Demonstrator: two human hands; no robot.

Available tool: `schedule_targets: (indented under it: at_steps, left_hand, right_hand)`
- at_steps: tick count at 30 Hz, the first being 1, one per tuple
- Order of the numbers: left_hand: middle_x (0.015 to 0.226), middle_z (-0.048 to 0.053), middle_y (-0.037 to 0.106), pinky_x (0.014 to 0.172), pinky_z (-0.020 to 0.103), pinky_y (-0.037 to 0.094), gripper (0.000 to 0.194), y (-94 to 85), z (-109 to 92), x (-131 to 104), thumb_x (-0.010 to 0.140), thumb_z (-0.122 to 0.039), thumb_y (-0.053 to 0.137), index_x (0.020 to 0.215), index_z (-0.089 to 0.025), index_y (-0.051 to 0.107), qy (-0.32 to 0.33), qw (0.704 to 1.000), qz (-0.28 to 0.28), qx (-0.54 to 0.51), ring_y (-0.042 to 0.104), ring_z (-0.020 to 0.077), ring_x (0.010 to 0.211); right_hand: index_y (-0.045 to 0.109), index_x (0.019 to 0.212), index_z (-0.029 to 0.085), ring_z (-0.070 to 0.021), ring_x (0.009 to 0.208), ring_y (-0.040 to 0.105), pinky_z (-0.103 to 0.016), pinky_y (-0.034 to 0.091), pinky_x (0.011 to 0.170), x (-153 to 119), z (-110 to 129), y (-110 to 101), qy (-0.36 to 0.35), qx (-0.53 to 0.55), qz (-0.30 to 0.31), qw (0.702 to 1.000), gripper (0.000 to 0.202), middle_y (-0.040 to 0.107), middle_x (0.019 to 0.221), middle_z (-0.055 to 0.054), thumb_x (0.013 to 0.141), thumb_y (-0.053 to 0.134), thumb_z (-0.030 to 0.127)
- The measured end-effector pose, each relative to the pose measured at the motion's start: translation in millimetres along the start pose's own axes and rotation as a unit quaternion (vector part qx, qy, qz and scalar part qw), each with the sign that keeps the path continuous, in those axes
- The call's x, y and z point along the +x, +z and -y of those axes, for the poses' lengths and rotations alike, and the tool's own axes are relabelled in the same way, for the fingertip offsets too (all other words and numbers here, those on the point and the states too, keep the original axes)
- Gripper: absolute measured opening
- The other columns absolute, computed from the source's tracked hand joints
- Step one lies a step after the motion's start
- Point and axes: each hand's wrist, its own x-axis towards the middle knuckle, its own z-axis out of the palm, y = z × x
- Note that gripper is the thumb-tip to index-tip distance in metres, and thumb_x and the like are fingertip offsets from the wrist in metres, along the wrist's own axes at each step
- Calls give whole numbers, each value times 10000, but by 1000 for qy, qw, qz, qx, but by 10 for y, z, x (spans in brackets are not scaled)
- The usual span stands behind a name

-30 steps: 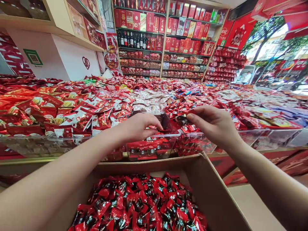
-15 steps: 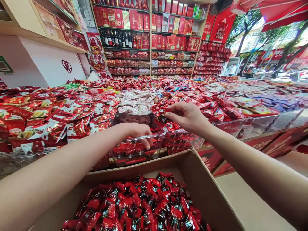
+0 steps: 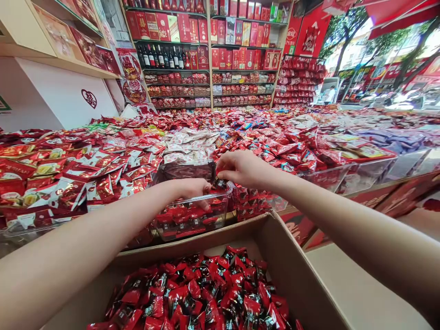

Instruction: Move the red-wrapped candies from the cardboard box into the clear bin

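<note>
My right hand [image 3: 235, 168] pinches a wrapped candy [image 3: 220, 182], dark with red, over the right rear corner of a clear plastic bin [image 3: 225, 208]. Inside that bin, my left hand [image 3: 195, 191] reaches down with loosely bent fingers apart, the fingertips at the red candies [image 3: 184, 225] lined up along the front wall. Nothing shows held in it, though part of the hand is behind the clear rim. Below both arms, an open cardboard box [image 3: 292, 270] contains a loose heap of matching red and black candies [image 3: 206, 293].
Red and white snack packets [image 3: 68, 183] pile up on the left, white packets [image 3: 189, 142] behind the bin. Another clear bin of stacked red candies [image 3: 254, 201] adjoins on the right. Shelves [image 3: 210, 55] with boxes and bottles stand at the back.
My right hand has moved left and slightly down with the candy, from the neighbouring bin to the clear bin's corner. My left hand stays inside the bin. The view has shifted slightly.
</note>
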Motion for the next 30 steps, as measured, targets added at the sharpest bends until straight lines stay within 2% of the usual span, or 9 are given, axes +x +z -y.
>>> schedule_targets:
  at_steps: [4, 9, 13, 16, 23, 27, 30]
  left_hand:
    - [615, -41, 558, 510, 217, 368, 278, 6, 79, 20, 512, -313, 657, 729, -175, 552, -24, 999, 5, -38, 492, 147, 590]
    - [612, -34, 587, 489, 226, 410, 336, 54, 147, 69, 503, -314, 665, 798, -171, 589, -22, 994, 29, -106, 505, 138, 536]
    - [725, -34, 623, 550, 220, 439, 416, 78, 157, 74, 501, -281, 676, 898, -201, 580, 7, 987, 32, -155, 529, 136, 613]
    - [770, -16, 633, 534, 229, 451, 474, 81, 151, 43, 474, -278, 694, 927, -202, 576, 10, 982, 44, -182, 539, 147, 624]
    - [779, 10, 642, 561, 269, 472, 461, 96, 165, -28, 506, -277, 684, 948, -201, 576, 5, 971, 73, -227, 562, 171, 641]
    - [793, 9, 641, 583, 266, 473, 462, 93, 160, -35, 510, -266, 683, 954, -208, 572, 8, 970, 72, -233, 562, 177, 680]
    - [799, 12, 640, 595, 274, 473, 475, 89, 153, -30, 503, -261, 688, 960, -209, 569, -2, 971, 68, -229, 560, 186, 704]
  right_hand:
    - [626, 733, 169, -97, 576, 510, -184, 326, 486, 199, 95, 68, -10, -92, 167, 982, 149, 610, 661, -5, 603, 556, 188]
    - [650, 799, 120, -172, 656, 550, -233, 365, 537, 457, 305, 231, -11, -225, 316, 922, 250, 629, 734, -75, 561, 583, 161]
    - [652, 740, 47, -236, 682, 558, -306, 405, 610, 618, 367, 388, 56, -209, 413, 885, 290, 620, 681, -119, 471, 671, 153]
    - [652, 709, 57, -246, 628, 566, -348, 422, 589, 688, 322, 506, 95, -177, 439, 876, 261, 602, 588, -91, 479, 678, 178]
    - [647, 693, 97, -201, 598, 567, -323, 442, 559, 735, 249, 671, 129, -126, 484, 856, 183, 565, 508, -33, 551, 634, 211]
    - [640, 650, 93, -213, 658, 559, -334, 436, 619, 762, 224, 629, 115, -119, 483, 860, 211, 547, 494, -17, 467, 680, 190]
    - [633, 632, 84, -216, 630, 560, -351, 438, 603, 779, 176, 616, 126, -112, 498, 851, 242, 540, 479, -17, 435, 692, 212]
